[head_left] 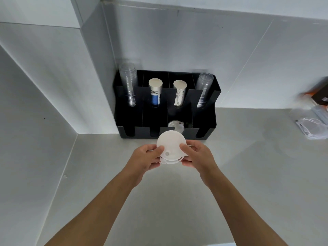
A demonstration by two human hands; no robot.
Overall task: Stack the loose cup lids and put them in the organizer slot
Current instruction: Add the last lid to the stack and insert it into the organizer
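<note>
Hands first: left hand [150,158] and right hand [195,154] are both curled around a small stack of white cup lids [171,148], one on each side, fingers wrapped under the edges and thumbs pressing on the top face. So both hands are closed on the stack, gripping it between them, held up off the grey counter [248,174] and tilted so the flat top faces the camera. You can see at least two lid rims peeking out at the bottom edge, plus a little tab sticking out at the lower left; can't tell the exact count.

The stack sits just in front of the black cup organizer [209,128], right about in line with its third front slot from the left. That slot already has a clear lid [174,126] lying in it. The other front slots look dark, can't really see into them.

Back row of the organizer: a stack of clear plastic cups [128,84] at the left, blue-and-white paper cups [155,91] next, patterned paper cups [179,93] after that, and another clear cup stack [204,89] at the right.

Organizer is pushed into the corner against the white wall [195,41]. Far right on the counter there's a blurry clear plastic bag [312,129].
</note>
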